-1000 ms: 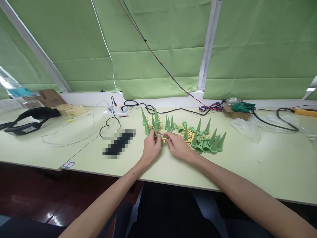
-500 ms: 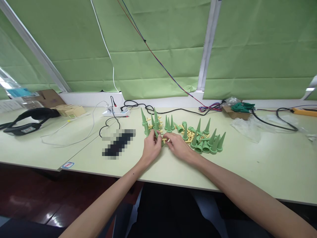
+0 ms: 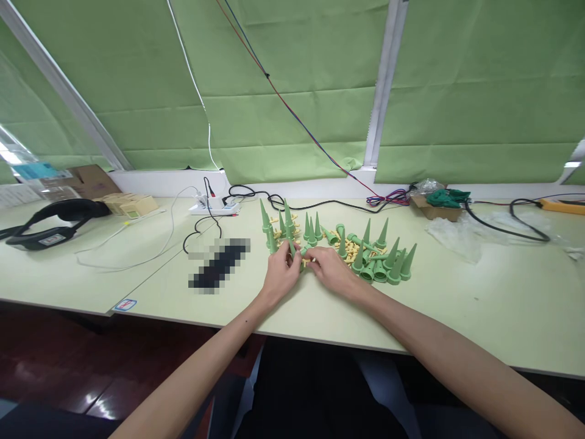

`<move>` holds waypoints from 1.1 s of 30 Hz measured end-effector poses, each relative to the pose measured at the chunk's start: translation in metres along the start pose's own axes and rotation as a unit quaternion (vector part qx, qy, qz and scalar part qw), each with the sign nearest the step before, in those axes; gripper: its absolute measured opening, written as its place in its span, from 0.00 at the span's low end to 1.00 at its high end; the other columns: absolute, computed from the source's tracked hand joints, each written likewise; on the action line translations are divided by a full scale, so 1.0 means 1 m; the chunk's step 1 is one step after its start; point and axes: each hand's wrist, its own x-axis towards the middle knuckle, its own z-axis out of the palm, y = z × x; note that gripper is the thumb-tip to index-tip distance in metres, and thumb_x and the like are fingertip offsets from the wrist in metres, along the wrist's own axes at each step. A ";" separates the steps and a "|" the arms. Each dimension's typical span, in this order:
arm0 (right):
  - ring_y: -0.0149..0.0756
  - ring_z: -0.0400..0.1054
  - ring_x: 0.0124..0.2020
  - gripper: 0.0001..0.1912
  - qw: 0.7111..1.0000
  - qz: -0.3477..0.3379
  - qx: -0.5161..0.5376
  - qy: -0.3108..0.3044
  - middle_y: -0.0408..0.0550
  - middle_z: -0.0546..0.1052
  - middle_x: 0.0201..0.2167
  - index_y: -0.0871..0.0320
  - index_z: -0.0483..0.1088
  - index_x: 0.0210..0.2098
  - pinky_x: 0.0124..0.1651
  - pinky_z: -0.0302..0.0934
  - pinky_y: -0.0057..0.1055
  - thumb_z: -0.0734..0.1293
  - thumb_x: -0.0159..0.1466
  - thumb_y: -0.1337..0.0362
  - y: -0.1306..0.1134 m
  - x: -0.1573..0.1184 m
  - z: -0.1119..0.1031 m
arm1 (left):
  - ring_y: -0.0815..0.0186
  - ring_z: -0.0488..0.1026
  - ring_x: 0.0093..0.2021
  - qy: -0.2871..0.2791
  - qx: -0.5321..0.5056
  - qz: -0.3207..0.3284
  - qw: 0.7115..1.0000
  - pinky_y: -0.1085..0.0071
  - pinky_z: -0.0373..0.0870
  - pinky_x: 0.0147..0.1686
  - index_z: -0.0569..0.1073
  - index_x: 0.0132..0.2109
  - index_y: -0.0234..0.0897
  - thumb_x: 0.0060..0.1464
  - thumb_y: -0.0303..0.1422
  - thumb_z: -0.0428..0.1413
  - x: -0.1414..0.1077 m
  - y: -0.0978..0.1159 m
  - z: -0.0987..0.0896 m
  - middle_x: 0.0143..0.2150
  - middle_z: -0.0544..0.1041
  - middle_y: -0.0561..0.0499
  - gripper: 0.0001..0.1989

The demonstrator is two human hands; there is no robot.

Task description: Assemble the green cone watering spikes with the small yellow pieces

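Observation:
My left hand (image 3: 280, 272) is closed around a green plastic spike (image 3: 291, 240), a hollow cone with a collared end. My right hand (image 3: 333, 267) pinches a small yellow plastic peg (image 3: 308, 261) against the spike's collared end, which the fingers partly hide. Just beyond my left hand, several green spikes (image 3: 264, 218) stand point up with yellow pegs around them. A few more upright spikes (image 3: 311, 230) are behind my hands. To the right lies a heap of loose yellow pegs (image 3: 351, 250), ringed by standing and lying green spikes (image 3: 395, 268).
A white power strip (image 3: 214, 207) with black cables is at the back. A blurred dark object (image 3: 219, 263) lies left of my hands. Black headgear (image 3: 57, 224) and yellowish boxes (image 3: 130, 205) are far left; a cardboard box (image 3: 434, 208) and plastic bags (image 3: 457, 236) sit back right.
The spike in my left hand has tilted, so its collared end now shows between my hands. My right hand has shifted slightly, with the yellow peg still at its fingertips.

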 end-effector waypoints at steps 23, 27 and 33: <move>0.32 0.62 0.27 0.12 0.999 0.037 -0.015 -0.021 0.45 0.72 0.26 0.57 0.63 0.29 0.33 0.52 0.27 0.58 0.69 0.67 0.001 0.000 0.004 | 0.67 0.69 0.28 0.001 -0.031 0.012 0.999 0.71 0.64 0.29 0.67 0.37 0.38 0.62 0.42 0.48 -0.001 -0.002 0.002 0.31 0.73 0.51 0.12; 0.32 0.63 0.28 0.12 0.998 0.047 -0.029 -0.028 0.46 0.73 0.27 0.58 0.64 0.30 0.34 0.53 0.27 0.57 0.70 0.66 0.000 0.001 0.004 | 0.67 0.70 0.28 -0.004 -0.039 0.010 0.999 0.71 0.64 0.28 0.67 0.37 0.38 0.62 0.43 0.48 -0.001 0.000 0.001 0.33 0.74 0.50 0.14; 0.32 0.63 0.27 0.14 0.996 0.062 -0.048 -0.034 0.46 0.72 0.27 0.58 0.65 0.31 0.33 0.51 0.27 0.55 0.71 0.65 -0.002 0.002 0.004 | 0.68 0.67 0.26 -0.006 -0.048 0.009 0.999 0.72 0.61 0.27 0.66 0.35 0.38 0.63 0.46 0.46 -0.002 0.003 -0.001 0.31 0.72 0.51 0.17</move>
